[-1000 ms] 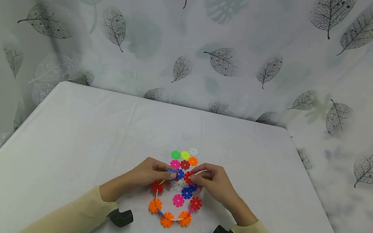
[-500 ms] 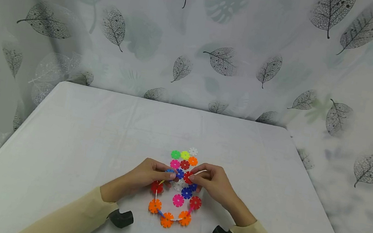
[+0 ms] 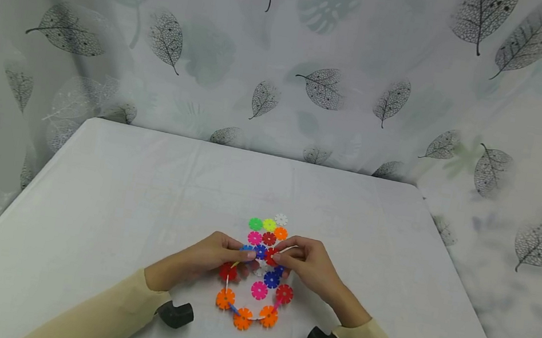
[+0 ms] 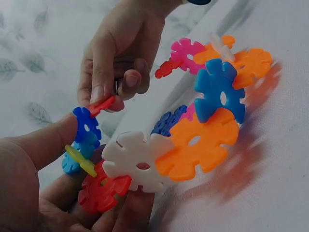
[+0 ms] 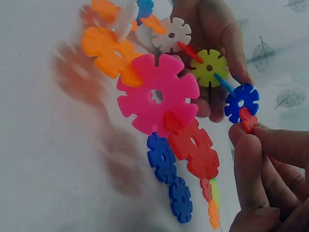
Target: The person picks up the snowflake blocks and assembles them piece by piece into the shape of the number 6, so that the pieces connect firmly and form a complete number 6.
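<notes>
My left hand (image 3: pixel 212 250) holds one end of a curved chain of notched plastic snowflake discs, with its thumb at a dark blue disc (image 4: pixel 87 124). A light blue disc (image 4: pixel 79 154), a yellow disc (image 5: pixel 209 67), a red disc (image 4: pixel 104 188), a white disc (image 4: pixel 140 162) and an orange disc (image 4: pixel 198 145) follow along the chain. My right hand (image 3: pixel 312 264) pinches a small red disc (image 5: pixel 248 121) edge-on against the dark blue one; whether their slots are locked cannot be seen. The chain's other end has a pink disc (image 5: pixel 157 94) and a larger-looking red disc (image 5: pixel 193 145).
Loose discs lie on the white table (image 3: pixel 171 178) beyond the hands, among them green (image 3: pixel 255 224), yellow (image 3: pixel 269 225) and orange (image 3: pixel 280 234). A loose blue disc (image 3: pixel 271 279) and pink disc (image 3: pixel 259 290) lie inside the chain's curve. Leaf-printed cloth (image 3: pixel 338 138) stands behind the table.
My right hand has shifted slightly left with the red disc, bringing it closer to the dark blue disc. My left hand stays almost still, keeping its hold on the chain.
</notes>
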A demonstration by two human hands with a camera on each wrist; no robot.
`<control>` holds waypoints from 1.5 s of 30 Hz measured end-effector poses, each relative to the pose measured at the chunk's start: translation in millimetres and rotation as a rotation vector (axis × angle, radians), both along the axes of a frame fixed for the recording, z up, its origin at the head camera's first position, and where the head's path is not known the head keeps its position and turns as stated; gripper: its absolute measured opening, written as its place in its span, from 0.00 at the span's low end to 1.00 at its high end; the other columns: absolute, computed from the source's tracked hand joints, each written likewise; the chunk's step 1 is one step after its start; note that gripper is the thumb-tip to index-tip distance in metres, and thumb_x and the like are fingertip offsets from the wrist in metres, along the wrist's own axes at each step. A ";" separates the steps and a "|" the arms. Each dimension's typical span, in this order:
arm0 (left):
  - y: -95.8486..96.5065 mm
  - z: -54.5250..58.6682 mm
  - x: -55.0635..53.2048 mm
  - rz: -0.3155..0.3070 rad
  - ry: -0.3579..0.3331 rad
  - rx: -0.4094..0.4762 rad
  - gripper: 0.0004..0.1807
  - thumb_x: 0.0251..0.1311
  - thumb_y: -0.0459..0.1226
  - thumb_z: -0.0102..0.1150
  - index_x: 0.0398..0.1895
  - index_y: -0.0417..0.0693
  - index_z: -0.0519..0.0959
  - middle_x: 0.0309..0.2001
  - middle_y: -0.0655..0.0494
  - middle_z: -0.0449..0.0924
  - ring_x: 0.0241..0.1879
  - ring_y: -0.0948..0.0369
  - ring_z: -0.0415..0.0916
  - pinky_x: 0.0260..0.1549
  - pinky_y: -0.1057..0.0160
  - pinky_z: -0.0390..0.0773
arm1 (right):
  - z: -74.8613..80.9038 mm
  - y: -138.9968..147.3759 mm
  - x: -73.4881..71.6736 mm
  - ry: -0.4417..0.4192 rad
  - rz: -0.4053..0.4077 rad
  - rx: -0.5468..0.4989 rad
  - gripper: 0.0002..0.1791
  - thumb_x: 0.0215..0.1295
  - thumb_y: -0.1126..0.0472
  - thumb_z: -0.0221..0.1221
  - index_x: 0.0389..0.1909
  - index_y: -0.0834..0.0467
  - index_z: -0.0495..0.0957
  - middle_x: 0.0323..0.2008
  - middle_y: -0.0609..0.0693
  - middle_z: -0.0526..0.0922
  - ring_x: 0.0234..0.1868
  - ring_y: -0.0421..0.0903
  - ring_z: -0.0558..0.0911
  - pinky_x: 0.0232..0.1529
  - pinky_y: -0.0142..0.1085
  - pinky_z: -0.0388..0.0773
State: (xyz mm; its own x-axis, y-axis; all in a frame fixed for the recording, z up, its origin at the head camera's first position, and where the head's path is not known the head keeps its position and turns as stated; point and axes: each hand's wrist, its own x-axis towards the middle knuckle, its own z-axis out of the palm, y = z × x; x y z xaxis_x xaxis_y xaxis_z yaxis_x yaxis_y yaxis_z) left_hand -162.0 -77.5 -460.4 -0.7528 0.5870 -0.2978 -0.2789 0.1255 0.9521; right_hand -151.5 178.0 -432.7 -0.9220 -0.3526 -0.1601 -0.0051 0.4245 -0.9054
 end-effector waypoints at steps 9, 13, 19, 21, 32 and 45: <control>4.1 6.5 2.1 0.009 0.041 -0.006 0.18 0.69 0.45 0.63 0.45 0.37 0.88 0.41 0.43 0.88 0.35 0.52 0.85 0.38 0.64 0.81 | 1.4 -2.8 0.2 0.065 -0.024 0.018 0.09 0.66 0.59 0.68 0.41 0.59 0.83 0.33 0.50 0.87 0.29 0.49 0.84 0.37 0.36 0.84; 4.3 7.5 1.3 0.021 0.043 -0.019 0.18 0.69 0.45 0.63 0.45 0.37 0.88 0.41 0.43 0.88 0.36 0.51 0.85 0.39 0.64 0.81 | 2.4 -6.3 0.0 0.068 -0.032 -0.011 0.08 0.65 0.60 0.68 0.39 0.60 0.83 0.34 0.51 0.88 0.29 0.50 0.84 0.36 0.35 0.84; 0.4 7.3 -0.4 0.011 0.049 -0.045 0.19 0.70 0.46 0.62 0.44 0.37 0.88 0.41 0.45 0.88 0.39 0.52 0.85 0.45 0.62 0.79 | -0.8 -9.8 -1.2 0.014 -0.044 -0.050 0.09 0.66 0.61 0.68 0.41 0.63 0.83 0.36 0.53 0.88 0.31 0.52 0.85 0.37 0.35 0.84; 0.0 7.5 -1.5 0.004 0.051 -0.055 0.20 0.70 0.47 0.61 0.45 0.37 0.88 0.41 0.45 0.88 0.39 0.52 0.85 0.47 0.60 0.77 | -1.2 -9.6 -1.2 0.003 -0.047 -0.050 0.10 0.67 0.61 0.67 0.43 0.63 0.84 0.36 0.54 0.88 0.31 0.52 0.85 0.37 0.37 0.84; 4.6 5.9 -0.2 0.034 0.035 0.004 0.21 0.70 0.41 0.62 0.63 0.43 0.80 0.47 0.43 0.85 0.30 0.54 0.83 0.33 0.59 0.85 | -4.1 -0.6 -2.7 0.007 -0.018 -0.032 0.17 0.74 0.53 0.59 0.55 0.59 0.83 0.43 0.50 0.87 0.43 0.52 0.85 0.56 0.46 0.79; 5.2 8.0 3.0 -0.001 0.040 -0.041 0.22 0.71 0.41 0.60 0.66 0.48 0.78 0.47 0.46 0.86 0.33 0.51 0.85 0.31 0.63 0.83 | -11.1 13.0 -14.7 0.143 -0.288 0.027 0.30 0.74 0.52 0.60 0.74 0.48 0.66 0.64 0.54 0.76 0.59 0.54 0.78 0.55 0.52 0.79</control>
